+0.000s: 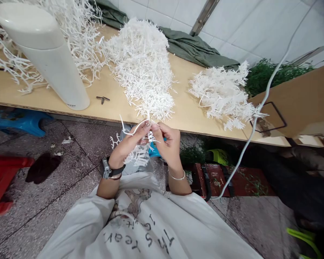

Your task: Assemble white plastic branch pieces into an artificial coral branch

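Observation:
My left hand [132, 142] and my right hand [167, 142] meet just off the table's front edge, with fingertips pinched close together. Between them is a white plastic branch [138, 125] whose bare stem loops over the left fingers. Its feathery white sprigs [138, 156] hang below the left palm. Both hands are closed on this branch; exactly where the right fingertips grip it is partly hidden. Directly beyond lies a big heap of white sprigs [145, 68]. A smaller bunch of white sprigs [223, 93] rests to the right.
A white bottle [51, 61] stands at left before bare white branches [83, 43]. Sunflower seeds [103, 99] lie nearby. Green cloth [194, 46] runs along the wall. A pale cable [268, 86] crosses the right side, near a cardboard box [307, 97]. Stools [9, 172] stand below.

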Available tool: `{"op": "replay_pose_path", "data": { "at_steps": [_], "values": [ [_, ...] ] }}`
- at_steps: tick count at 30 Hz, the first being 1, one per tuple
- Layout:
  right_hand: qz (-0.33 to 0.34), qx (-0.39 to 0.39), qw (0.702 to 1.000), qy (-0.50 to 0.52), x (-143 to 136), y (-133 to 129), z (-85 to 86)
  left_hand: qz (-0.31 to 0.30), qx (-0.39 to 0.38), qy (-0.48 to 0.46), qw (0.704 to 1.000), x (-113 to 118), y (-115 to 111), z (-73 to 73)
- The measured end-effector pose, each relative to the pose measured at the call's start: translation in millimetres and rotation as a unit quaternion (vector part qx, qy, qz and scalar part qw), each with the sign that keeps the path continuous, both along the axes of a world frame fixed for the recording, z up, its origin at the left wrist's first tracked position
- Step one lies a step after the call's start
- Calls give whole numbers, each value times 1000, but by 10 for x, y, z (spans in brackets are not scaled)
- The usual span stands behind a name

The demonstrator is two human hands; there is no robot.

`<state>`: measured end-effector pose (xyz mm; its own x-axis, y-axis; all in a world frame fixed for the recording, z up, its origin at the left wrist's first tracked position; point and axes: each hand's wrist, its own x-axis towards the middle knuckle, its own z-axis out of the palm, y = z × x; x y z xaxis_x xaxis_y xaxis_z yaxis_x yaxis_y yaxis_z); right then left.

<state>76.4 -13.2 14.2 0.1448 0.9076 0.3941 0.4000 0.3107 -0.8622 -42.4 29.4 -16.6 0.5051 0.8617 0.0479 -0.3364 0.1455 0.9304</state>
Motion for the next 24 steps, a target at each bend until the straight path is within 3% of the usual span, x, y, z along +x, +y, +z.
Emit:
{"op": "replay_pose_path", "data": {
  "at_steps": [2, 5, 7, 12, 16, 19, 24],
  "values": [
    [8, -7, 1000, 5, 24, 10, 25, -49, -37, -13, 998, -34, 14, 42],
    [92, -55, 992, 71, 77, 9, 48, -146, -67, -59, 985, -41, 5, 67],
    [143, -87, 980, 112, 114, -4, 30, -174, -68, -108, 976, -14, -29, 50],
    [231, -136, 926, 264, 123, -71, -118, -196, -35, -228, 953, 87, -202, -5],
    [201, -98, 920, 323, 11, -118, -139, -205, -24, -276, 939, 101, -317, 38],
    [177, -72, 910, 367, -84, -118, -71, -193, -62, -286, 937, 82, -350, 124],
    [232, -23, 872, 431, -149, -65, -2, -205, -146, -286, 925, 77, -352, 243]
  ]
}}
